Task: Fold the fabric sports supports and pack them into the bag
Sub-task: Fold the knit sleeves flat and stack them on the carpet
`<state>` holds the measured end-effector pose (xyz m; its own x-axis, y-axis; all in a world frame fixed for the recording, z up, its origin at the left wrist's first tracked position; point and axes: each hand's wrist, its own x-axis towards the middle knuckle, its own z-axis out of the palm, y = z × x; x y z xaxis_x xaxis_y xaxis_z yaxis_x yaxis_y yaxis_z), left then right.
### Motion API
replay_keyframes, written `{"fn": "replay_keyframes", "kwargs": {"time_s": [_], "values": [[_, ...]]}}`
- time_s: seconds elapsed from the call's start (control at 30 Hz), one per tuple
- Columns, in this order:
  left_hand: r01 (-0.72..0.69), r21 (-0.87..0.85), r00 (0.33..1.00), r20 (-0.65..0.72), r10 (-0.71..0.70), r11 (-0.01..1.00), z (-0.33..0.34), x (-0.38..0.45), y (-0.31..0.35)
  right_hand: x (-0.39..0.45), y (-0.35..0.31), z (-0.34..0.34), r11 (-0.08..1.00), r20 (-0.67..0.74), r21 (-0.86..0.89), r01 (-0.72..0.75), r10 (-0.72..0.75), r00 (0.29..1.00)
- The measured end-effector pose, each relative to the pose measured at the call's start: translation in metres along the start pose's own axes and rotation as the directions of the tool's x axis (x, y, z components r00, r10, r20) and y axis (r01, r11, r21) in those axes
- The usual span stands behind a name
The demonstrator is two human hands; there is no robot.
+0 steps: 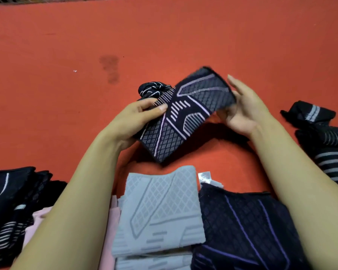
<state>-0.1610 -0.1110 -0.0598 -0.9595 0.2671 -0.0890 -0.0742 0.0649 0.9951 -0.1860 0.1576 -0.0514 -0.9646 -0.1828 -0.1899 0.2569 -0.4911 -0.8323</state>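
The left hand (142,115) pinches one end of a dark patterned support (183,114) between thumb and fingers, beside its bunched-up cuff, while the right hand (242,112) cups the other end with fingers mostly straight, lifting it just above the middle of the red table (66,45). Nearer the front edge lie a grey folded support (160,211), a dark purple-lined one (242,221) and dark stacks at the left (10,201) and right (324,137) edges. No bag is visible. The bunched cuff could spoil the fold, and the loosely held right end may slip free.
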Motion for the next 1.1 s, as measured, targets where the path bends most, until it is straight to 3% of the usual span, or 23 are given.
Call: {"fn": "replay_keyframes", "kwargs": {"time_s": [0.1,0.17,0.27,0.43,0.57,0.7,0.8,0.9,1.1], "values": [[-0.007,-0.163,0.995,-0.102,-0.010,0.987,0.001,0.001,0.000,-0.001,0.004,-0.003,0.994,0.057,-0.032,-0.105,0.107,0.993],[0.079,-0.168,0.997,0.011,-0.079,0.983,0.008,-0.004,0.003,-0.002,0.015,0.001,0.974,0.128,-0.171,-0.149,0.172,0.977],[0.225,-0.120,0.972,0.102,-0.213,0.967,0.010,-0.006,0.003,0.002,0.025,0.008,0.935,0.161,-0.349,-0.053,0.116,0.980],[0.372,-0.126,0.928,0.073,-0.365,0.920,0.012,-0.001,0.001,0.000,0.030,0.011,0.869,0.137,-0.491,-0.056,0.140,0.981],[0.215,-0.081,0.977,0.011,-0.215,0.973,0.012,-0.002,-0.001,-0.006,0.031,0.015,0.822,0.207,-0.569,0.015,0.125,0.970],[-0.042,-0.152,0.999,-0.022,0.039,0.988,0.009,-0.001,-0.002,-0.008,0.028,0.014,0.826,0.286,-0.522,0.215,-0.068,0.956],[-0.179,-0.102,0.984,-0.034,0.176,0.979,0.005,-0.001,-0.002,-0.008,0.029,0.014,0.834,0.304,-0.480,0.271,-0.132,0.944],[-0.203,-0.006,0.978,-0.042,0.202,0.979,0.004,-0.003,0.000,-0.009,0.030,0.015,0.814,0.310,-0.507,0.284,-0.135,0.941],[-0.197,-0.040,0.979,-0.068,0.194,0.980,0.008,-0.003,0.001,-0.005,0.030,0.016,0.830,0.252,-0.488,0.270,-0.163,0.954]]}}
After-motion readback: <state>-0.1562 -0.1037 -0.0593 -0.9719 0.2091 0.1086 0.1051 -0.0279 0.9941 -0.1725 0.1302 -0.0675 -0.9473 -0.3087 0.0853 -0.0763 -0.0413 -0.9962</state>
